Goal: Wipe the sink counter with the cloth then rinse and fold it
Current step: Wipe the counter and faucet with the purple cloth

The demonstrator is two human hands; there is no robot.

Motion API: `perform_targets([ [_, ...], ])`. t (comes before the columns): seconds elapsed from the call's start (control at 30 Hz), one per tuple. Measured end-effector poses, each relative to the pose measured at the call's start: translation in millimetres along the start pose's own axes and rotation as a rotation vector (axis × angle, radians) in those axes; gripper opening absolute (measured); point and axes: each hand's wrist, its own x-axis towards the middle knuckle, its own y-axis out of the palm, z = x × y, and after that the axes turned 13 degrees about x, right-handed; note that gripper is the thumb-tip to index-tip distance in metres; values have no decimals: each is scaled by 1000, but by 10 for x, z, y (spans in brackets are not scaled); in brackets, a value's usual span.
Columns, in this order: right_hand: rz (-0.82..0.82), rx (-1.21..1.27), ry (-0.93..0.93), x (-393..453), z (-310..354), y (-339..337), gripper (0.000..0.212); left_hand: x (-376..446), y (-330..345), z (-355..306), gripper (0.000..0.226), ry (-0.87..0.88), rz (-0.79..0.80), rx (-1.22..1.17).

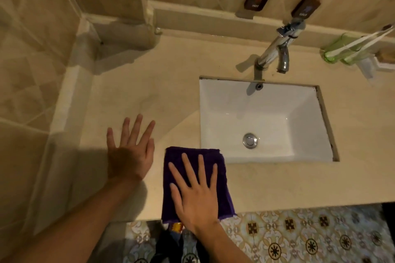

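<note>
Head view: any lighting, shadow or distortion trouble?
Head view: dim warm light; a dark shadow covers the left hand and the counter near it; wide-angle bending at the edges; the purple cloth under the right hand reads clearly; the tap shows glare.

Dim warm light, yellow cast. Hard shadow on left forearm & counter. Tap glints. Wide-angle bend, soft edges.

A purple cloth lies folded on the beige counter at 6 o'clock, just left of the white sink. The right hand presses flat on it; the left hand, fingers spread, rests at 8 o'clock. The tap stands at 1 o'clock.
</note>
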Motion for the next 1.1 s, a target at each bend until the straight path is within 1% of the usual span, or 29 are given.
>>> perform_targets([
  [0.1, 26, 17, -41, 356, 40, -52, 54, 55, -65, -40, 56, -23, 116, 50],
  [0.17, 24, 37, -51, 642, 77, -102, 53, 58, -52, -41, 57, -32, 111, 53],
  [0.27, 1, 43, -50, 1110, 85, -184, 53, 24, -1, 5, 55, -1, 61, 46],
  [0.33, -14, 50, -66, 1423, 72, -243, 52, 31, -12, 31, 55, 16, 58, 41],
  [0.47, -24, 56, -115, 2056, 10, -390, 53, 74, -84, -27, 60, -16, 142, 58],
  [0.53, -5, 39, -128, 2404, -22, -496, 54, 95, -99, -35, 63, -40, 163, 69],
  [0.6, -4, 39, -146, 2774, -55, -598, 55, 104, -91, -39, 61, -41, 178, 93],
  [0.67, -14, 27, -154, 3150, -92, -698, 56, 91, -69, -33, 59, -39, 138, 98],
  [0.73, -20, 19, -135, 3509, -124, -780, 56, 142, -79, -21, 51, -34, -12, 32],
  [0.77, -24, 17, -124, 3665, -134, -811, 56, 243, -116, -13, 49, -38, -80, -27],
  [0.83, -27, 14, -128, 3912, -154, -862, 55, 638, -202, 5, 50, -64, -105, -104],
  [0.97, -37, 10, -159, 4159, -210, -907, 55, 1581, -208, -65, 57, -138, -19, -74],
  [1.03, -45, 16, -170, 4180, -223, -905, 55, 1792, -99, -117, 60, -125, 24, -29],
  [1.1, -61, 18, -182, 4168, -234, -882, 56, 1812, -18, -148, 60, -118, 46, 17],
])
